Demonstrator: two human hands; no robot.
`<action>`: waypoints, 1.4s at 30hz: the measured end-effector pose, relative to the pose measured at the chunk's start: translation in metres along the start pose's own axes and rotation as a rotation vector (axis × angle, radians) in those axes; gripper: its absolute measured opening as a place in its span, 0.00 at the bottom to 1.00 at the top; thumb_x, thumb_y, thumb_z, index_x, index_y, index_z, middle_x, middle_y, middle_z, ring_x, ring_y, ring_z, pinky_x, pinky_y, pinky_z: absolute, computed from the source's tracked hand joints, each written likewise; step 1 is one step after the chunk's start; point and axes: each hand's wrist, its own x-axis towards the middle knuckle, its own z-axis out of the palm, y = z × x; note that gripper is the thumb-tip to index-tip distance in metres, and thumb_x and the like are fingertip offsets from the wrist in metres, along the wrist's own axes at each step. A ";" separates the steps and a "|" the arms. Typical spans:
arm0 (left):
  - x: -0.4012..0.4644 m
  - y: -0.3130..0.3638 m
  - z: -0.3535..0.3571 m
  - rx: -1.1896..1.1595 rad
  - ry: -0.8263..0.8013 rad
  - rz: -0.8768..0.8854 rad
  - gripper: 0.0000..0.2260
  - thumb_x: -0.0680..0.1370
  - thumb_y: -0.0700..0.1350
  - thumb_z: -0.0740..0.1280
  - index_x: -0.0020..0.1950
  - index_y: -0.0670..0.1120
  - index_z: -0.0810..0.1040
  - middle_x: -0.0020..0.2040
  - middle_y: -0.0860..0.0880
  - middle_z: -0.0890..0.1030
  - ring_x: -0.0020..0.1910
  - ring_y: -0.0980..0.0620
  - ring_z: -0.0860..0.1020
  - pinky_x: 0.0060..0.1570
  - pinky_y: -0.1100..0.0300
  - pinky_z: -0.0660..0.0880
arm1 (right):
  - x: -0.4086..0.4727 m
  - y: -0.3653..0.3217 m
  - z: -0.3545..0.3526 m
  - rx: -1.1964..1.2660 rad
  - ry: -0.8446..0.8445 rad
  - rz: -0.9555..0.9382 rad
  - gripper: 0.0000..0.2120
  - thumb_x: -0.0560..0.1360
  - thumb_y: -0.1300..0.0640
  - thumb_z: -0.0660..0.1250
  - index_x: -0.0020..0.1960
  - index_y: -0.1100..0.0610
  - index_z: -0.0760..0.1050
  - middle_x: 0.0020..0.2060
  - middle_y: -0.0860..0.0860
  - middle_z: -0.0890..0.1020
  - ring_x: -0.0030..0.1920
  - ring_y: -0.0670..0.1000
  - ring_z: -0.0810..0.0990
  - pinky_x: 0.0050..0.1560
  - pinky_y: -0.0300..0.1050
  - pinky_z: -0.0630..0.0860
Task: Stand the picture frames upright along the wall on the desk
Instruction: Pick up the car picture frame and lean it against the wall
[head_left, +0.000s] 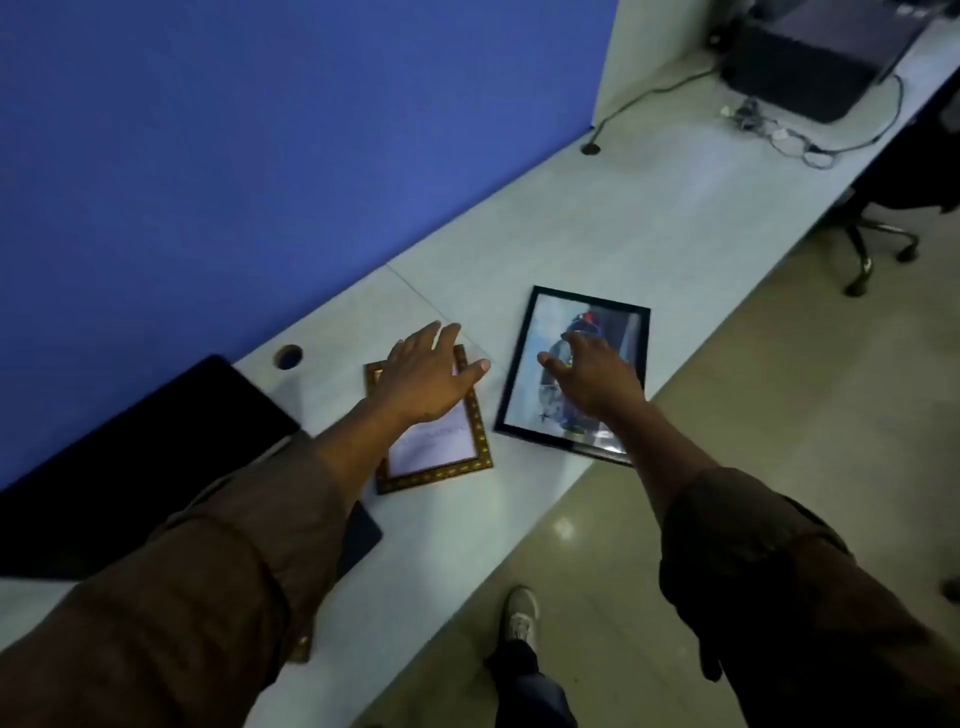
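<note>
Brown sleeves (218, 597) fill the bottom of our view, both arms reaching out over the desk (597, 234). Landmark for everything below: the gold-framed picture (441, 457).

Gold-framed picture lies flat on the desk, ornate border, pale sheet inside, not upright. Our left hand (423, 376) is over its far end, palm down, fingers spread and loose, gripping nothing. We can't tell if the palm touches the frame or floats just above it.

Just right of the gold frame, apart from it, the black-framed picture (540, 384) also lies flat, tilted slightly, its near corner right at the desk edge. Glossy print inside with a dark figure and a spot of red. Our right hand (592, 379) is over its middle, fingers slack and parted, holding nothing; contact with the glass unclear.

Left of the gold frame: a round cable hole (288, 357) in the desk, and nearer us a dark flat slab (130, 457), possibly a laptop, we can't say for sure. Beyond the gold frame, the blue wall panel (260, 130) runs along the desk's back edge. Neither frame touches it.

Far right of the gold frame, at the desk's far end: a second cable hole (590, 149), black cables (779, 132) and a dark device (800, 67). Off the desk there, an office chair base (878, 249). Below the gold frame, on the floor, one shoe (519, 616).
</note>
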 end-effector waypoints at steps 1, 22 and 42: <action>0.014 0.010 0.012 -0.020 -0.027 -0.005 0.36 0.80 0.69 0.53 0.83 0.51 0.54 0.83 0.45 0.55 0.82 0.43 0.55 0.79 0.45 0.53 | 0.007 0.016 -0.002 0.016 -0.007 0.010 0.32 0.78 0.32 0.57 0.74 0.50 0.67 0.71 0.59 0.74 0.70 0.64 0.74 0.66 0.63 0.73; 0.157 0.057 0.137 -0.256 -0.128 -0.526 0.25 0.78 0.54 0.64 0.69 0.39 0.71 0.65 0.37 0.75 0.61 0.37 0.77 0.58 0.47 0.77 | 0.123 0.138 0.033 0.190 -0.008 0.486 0.25 0.81 0.43 0.62 0.68 0.62 0.67 0.63 0.63 0.79 0.62 0.66 0.79 0.55 0.55 0.75; 0.143 0.050 0.045 -0.199 0.244 -0.342 0.23 0.82 0.65 0.54 0.53 0.46 0.75 0.50 0.42 0.83 0.49 0.40 0.81 0.45 0.51 0.74 | 0.120 0.095 0.008 0.574 -0.006 0.535 0.42 0.74 0.24 0.49 0.61 0.60 0.77 0.55 0.57 0.83 0.52 0.62 0.83 0.60 0.58 0.79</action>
